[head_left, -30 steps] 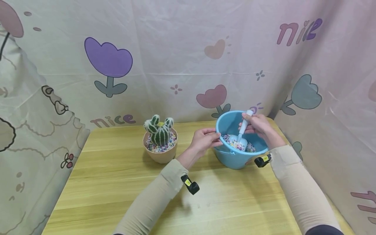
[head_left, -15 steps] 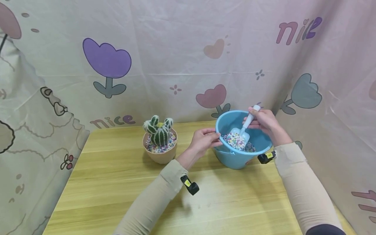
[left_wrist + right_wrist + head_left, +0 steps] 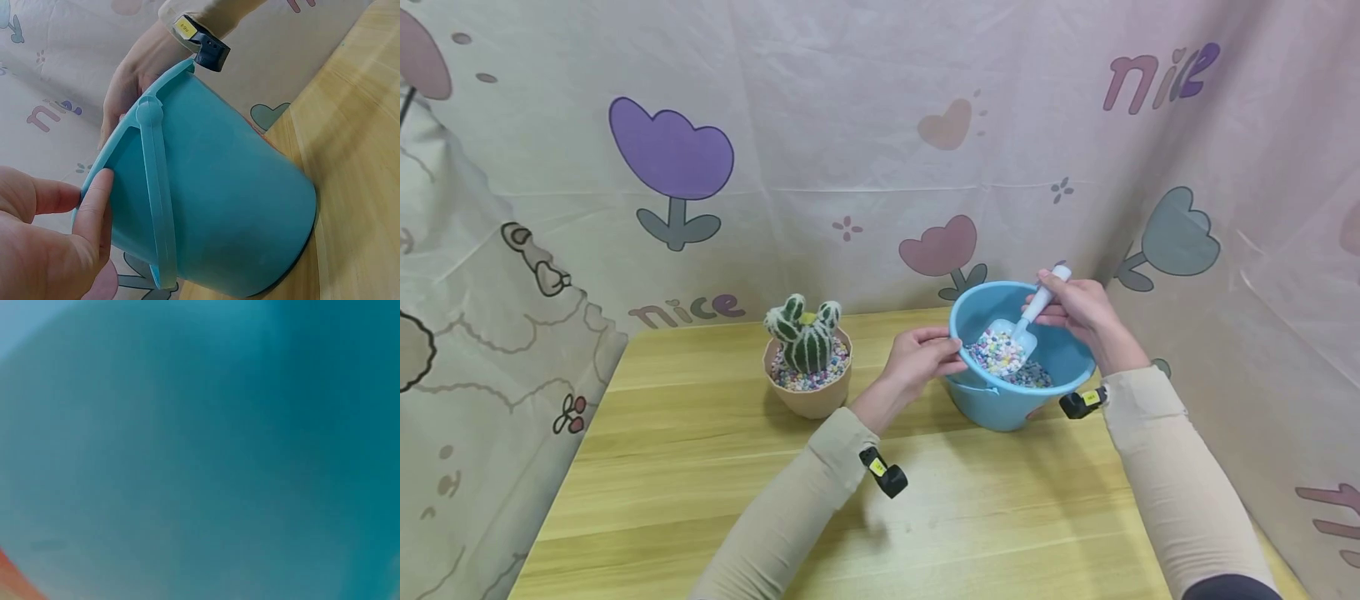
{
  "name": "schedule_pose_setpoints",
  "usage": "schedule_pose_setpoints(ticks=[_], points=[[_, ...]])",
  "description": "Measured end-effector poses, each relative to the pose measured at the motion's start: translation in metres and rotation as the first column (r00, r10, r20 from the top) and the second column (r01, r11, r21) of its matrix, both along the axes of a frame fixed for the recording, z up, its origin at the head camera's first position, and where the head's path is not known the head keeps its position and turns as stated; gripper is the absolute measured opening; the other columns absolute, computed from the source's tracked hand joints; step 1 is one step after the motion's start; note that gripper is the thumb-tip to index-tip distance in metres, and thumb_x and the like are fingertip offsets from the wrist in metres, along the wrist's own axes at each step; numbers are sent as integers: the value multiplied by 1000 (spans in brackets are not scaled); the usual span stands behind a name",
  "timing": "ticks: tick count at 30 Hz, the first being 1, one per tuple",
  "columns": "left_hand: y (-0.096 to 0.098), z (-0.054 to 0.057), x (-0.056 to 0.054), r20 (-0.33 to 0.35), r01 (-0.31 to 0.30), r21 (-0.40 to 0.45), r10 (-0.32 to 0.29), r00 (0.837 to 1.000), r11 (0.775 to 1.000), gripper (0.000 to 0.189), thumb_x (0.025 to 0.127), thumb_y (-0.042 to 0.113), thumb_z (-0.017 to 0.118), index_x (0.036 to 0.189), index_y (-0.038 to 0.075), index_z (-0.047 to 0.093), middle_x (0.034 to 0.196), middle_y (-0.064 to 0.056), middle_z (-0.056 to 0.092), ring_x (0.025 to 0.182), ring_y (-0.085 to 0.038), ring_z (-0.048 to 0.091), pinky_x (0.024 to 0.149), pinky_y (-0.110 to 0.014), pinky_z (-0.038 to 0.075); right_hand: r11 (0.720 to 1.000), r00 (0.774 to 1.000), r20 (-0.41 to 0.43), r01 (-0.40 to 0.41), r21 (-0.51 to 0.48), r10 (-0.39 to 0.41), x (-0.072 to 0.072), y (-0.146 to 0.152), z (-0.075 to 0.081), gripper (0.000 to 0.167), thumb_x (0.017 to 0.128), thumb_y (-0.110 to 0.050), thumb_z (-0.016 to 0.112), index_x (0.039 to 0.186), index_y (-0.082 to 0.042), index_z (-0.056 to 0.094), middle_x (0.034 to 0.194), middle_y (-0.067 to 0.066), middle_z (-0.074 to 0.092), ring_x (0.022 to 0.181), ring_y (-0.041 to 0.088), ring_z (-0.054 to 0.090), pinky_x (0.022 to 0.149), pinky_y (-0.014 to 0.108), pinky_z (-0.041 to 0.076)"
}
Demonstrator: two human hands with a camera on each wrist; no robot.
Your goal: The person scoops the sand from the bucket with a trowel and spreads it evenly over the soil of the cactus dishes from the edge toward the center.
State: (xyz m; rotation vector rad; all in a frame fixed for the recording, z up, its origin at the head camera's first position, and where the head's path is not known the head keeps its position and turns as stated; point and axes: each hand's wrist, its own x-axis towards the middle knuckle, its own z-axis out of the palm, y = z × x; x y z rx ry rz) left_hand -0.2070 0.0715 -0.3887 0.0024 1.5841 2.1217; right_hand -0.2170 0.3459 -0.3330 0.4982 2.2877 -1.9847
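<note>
the light blue bucket [image 3: 1000, 412] stands on the wooden worktop [image 3: 970, 517] toward the back right, close to the printed cloth [image 3: 842, 108] that hangs behind. at its near left rim the left hand [image 3: 917, 362] pinches the edge, thumb on one side and fingers on the other, as the left wrist view shows well. the right hand [image 3: 1078, 312] reaches over the right side of the rim and grips the pale handle of a small scoop [image 3: 1036, 308], its blade inside the bucket and heaped with pastel beads [image 3: 998, 352]. more beads lie loose below and beside the blade, though the near wall hides how deep they go. over on the left sits a beige pot [image 3: 812, 402], holding a knitted-looking cactus [image 3: 807, 346] set in similar beads; the left hand is between this pot and the bucket, touching only the bucket. the bucket's own carrying handle [image 3: 156, 194] hangs down along its outer side. each sleeve [image 3: 808, 492] carries a black wrist camera [image 3: 883, 472] near the cuff. from the right wrist i get mostly blurred blue, so the finer placing of those fingers i cannot tell.
</note>
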Motion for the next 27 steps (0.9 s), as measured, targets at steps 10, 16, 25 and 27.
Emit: schedule_pose_setpoints(ticks=[10,16,25,27], points=[[0,-1,-1,1,2,0,-2,1000,1000,36,98,-1,71,133,-7,66,96,-12,75,75,-13,76,77,-27,67,989,998,-39,42,-139,-48,5,9,7,50,104,-41,65,127,2,54,79,0,80,74,13,80,72,27,67],[1,-2,-2,-3,-3,2,3,1000,1000,35,97,-2,71,132,-8,66,93,-10,74,74,-12,75,76,-26,67,981,996,-47,70,-183,-80,5,6,13,39,102,-41,68,117,-5,59,83,1,81,75,14,80,74,28,67],[-1,-2,2,-73,-37,-33,34,997,999,31,96,1,74,126,-4,70,107,-19,77,81,-16,77,81,-29,67,981,994,-62,81,-174,-93,5,-3,19,50,101,-42,69,124,1,59,84,0,80,78,14,81,77,28,67],[-3,-2,4,-131,-51,-78,41,991,996,32,96,4,76,127,-3,71,112,-21,77,86,-21,79,83,-31,67,981,993,-69,82,-177,-96,4,-6,20,49,101,-41,68,123,2,59,83,0,80,78,14,81,77,28,67]])
